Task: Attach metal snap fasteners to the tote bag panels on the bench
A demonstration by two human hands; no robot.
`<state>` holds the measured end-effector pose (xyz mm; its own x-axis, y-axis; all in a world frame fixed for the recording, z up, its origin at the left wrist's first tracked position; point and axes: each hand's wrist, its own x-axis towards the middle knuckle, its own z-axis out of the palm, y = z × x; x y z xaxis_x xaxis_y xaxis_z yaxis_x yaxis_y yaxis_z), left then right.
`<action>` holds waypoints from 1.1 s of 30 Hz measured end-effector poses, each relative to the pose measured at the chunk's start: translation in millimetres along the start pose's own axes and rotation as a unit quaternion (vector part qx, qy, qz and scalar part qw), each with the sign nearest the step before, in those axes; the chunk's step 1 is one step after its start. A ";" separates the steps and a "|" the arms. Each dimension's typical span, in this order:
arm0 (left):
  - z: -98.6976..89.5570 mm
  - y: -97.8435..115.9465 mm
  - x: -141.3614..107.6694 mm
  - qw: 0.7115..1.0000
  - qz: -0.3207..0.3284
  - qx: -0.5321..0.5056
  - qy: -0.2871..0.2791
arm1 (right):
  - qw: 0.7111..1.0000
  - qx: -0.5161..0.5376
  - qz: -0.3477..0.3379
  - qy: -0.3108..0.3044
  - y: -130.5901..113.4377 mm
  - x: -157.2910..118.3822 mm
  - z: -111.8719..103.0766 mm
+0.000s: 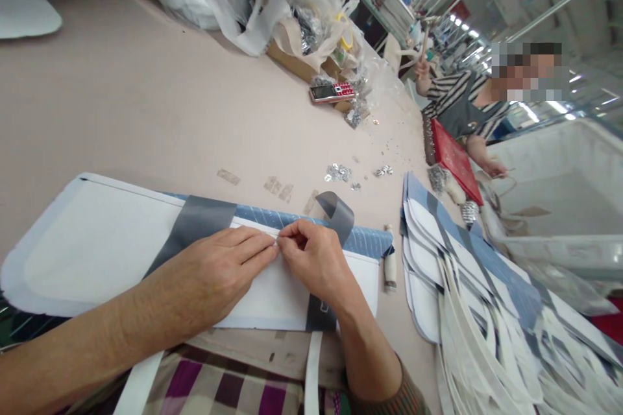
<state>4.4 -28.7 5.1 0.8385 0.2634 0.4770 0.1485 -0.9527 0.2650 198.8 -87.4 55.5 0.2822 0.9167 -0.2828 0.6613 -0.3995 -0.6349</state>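
A long white panel (pixel 107 233) with blue striped fabric (pixel 367 241) along its far edge lies on the table before me. Dark grey straps (pixel 207 217) cross it, and one strap end (pixel 338 211) curls up behind my right hand. My left hand (pixel 224 269) rests flat on the panel, fingers together, tips at the seam by the blue edge. Beside those fingertips, my right hand (pixel 311 253) pinches at the seam with thumb and index finger; what lies between them is too small to name. White straps (pixel 314 363) hang from the near edge.
Small metal pieces (pixel 338 172) and a phone (pixel 332 93) lie on the table (pixel 136 97) beyond the panel. Stacked panels with white straps (pixel 467 311) are at right. Plastic bags (pixel 311 19) sit at the back. A person (pixel 467 104) works by a red tray (pixel 455 159).
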 end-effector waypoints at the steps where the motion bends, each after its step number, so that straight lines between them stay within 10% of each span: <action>1: 0.3 -0.1 -0.4 1.000 0.001 -0.001 -0.001 | 1.000 -0.007 -0.013 0.005 -0.7 -1.0 0.2; 27: 0.9 -1.4 5.0 1.000 -0.002 0.022 0.017 | 0.989 0.105 0.015 -0.101 3.0 16.5 -14.5; 30: 2.6 -2.0 3.8 0.999 0.020 0.025 0.029 | 0.981 0.189 0.018 -0.025 22.4 4.1 -25.4; 33: 13.0 -2.7 -7.4 1.000 -0.012 0.011 0.019 | 0.973 0.111 0.061 0.193 56.5 -14.7 -57.8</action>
<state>4.5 -30.0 -10.0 0.8138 0.2912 0.5030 0.1799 -0.9491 0.2584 272.2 -123.0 65.3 0.6174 0.7799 -0.1027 0.4520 -0.4585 -0.7652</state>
